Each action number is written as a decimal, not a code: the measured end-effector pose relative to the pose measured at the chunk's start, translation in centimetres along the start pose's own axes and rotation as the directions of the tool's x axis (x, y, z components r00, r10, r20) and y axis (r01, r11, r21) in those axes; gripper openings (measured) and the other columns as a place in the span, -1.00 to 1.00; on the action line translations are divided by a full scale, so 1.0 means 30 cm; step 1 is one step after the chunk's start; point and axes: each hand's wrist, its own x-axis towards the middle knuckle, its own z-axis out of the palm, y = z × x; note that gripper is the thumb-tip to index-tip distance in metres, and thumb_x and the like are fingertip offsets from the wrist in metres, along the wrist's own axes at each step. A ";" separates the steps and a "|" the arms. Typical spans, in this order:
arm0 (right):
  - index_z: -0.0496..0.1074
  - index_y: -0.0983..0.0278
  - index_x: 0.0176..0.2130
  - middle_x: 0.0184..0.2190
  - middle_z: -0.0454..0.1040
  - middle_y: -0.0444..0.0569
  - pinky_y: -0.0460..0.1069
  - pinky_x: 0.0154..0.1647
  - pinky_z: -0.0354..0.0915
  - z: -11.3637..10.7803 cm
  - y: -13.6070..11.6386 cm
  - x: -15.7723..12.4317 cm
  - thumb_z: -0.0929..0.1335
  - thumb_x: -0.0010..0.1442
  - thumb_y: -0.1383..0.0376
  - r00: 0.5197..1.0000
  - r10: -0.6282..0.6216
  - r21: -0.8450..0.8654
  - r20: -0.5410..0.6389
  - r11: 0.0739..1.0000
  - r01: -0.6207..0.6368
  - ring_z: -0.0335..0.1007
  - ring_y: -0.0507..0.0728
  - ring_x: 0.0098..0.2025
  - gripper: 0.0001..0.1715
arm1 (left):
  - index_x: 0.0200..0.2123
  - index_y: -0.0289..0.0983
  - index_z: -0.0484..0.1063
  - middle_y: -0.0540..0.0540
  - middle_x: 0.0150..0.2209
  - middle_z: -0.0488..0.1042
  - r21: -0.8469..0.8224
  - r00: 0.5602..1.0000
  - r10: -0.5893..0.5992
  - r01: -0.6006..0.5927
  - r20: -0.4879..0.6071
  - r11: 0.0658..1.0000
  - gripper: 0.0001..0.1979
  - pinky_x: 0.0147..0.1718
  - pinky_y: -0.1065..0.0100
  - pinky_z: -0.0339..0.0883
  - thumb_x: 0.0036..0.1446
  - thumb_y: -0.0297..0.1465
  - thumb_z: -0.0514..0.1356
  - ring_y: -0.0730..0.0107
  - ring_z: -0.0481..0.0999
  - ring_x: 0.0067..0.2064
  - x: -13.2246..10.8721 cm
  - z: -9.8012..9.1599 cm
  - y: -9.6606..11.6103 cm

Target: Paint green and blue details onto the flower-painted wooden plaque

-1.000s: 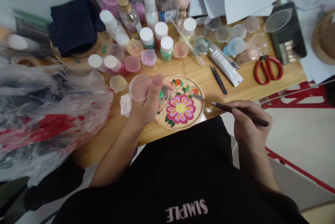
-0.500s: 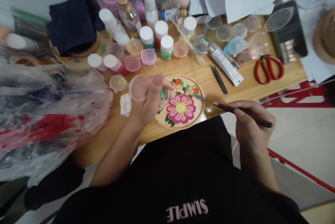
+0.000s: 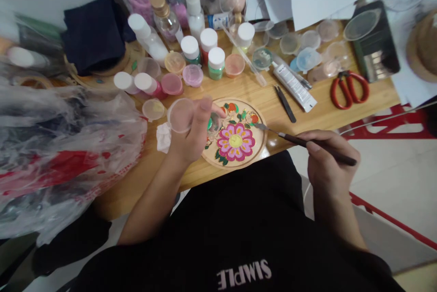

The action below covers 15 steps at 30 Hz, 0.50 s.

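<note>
My left hand (image 3: pixel 193 130) is closed around a small clear plastic cup (image 3: pixel 214 123) with green inside, its clear round lid (image 3: pixel 182 114) sticking out to the left. Under and beside that hand lies a round wooden board (image 3: pixel 261 144) bearing a painted pink flower (image 3: pixel 235 142) with a yellow centre, green leaves and orange shapes, all edged in gold lines. In my right hand (image 3: pixel 329 160) is a small palette knife (image 3: pixel 297 139) with a dark handle. Its thin metal blade is over the right part of the board, by an orange shape; whether it touches is unclear.
Behind the board stand several white-capped paint bottles (image 3: pixel 216 62) and small lidded cups (image 3: pixel 172 83). Tweezers (image 3: pixel 285 104), a white tube (image 3: pixel 295 85) and red-handled pliers (image 3: pixel 350 90) lie to the right. A crumpled tissue (image 3: pixel 164 137) and plastic bags (image 3: pixel 68 160) are at left.
</note>
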 end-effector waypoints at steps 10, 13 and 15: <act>0.66 0.10 -0.32 -0.37 0.64 -0.12 0.07 -0.23 0.48 -0.005 0.003 -0.005 0.55 0.14 0.11 1.000 0.026 -0.035 -0.008 0.999 -0.027 0.57 0.15 -0.30 -0.85 | -0.53 -0.16 0.59 -0.02 -0.61 0.49 -0.035 0.999 0.029 -0.028 0.030 0.999 -0.37 -0.59 0.29 0.17 0.38 0.11 0.05 0.47 0.43 -0.58 0.007 -0.002 0.005; 0.66 0.10 -0.33 -0.37 0.64 -0.12 0.06 -0.24 0.49 -0.003 0.002 -0.004 0.57 0.12 0.09 0.999 0.034 -0.005 -0.019 0.999 -0.034 0.57 0.14 -0.30 -0.84 | -0.52 -0.19 0.58 -0.01 -0.61 0.47 -0.034 1.000 0.025 -0.024 0.010 0.999 -0.37 -0.58 0.31 0.19 0.36 0.11 0.07 0.49 0.45 -0.57 0.009 0.002 0.005; 0.66 0.10 -0.32 -0.38 0.64 -0.12 0.06 -0.26 0.49 0.002 0.003 -0.004 0.57 0.11 0.09 0.999 0.050 -0.001 -0.014 0.999 -0.050 0.57 0.14 -0.32 -0.83 | -0.52 -0.20 0.59 0.00 -0.62 0.46 -0.013 1.000 0.019 -0.019 0.001 1.000 -0.36 -0.57 0.32 0.19 0.36 0.12 0.06 0.49 0.44 -0.56 0.007 0.003 0.003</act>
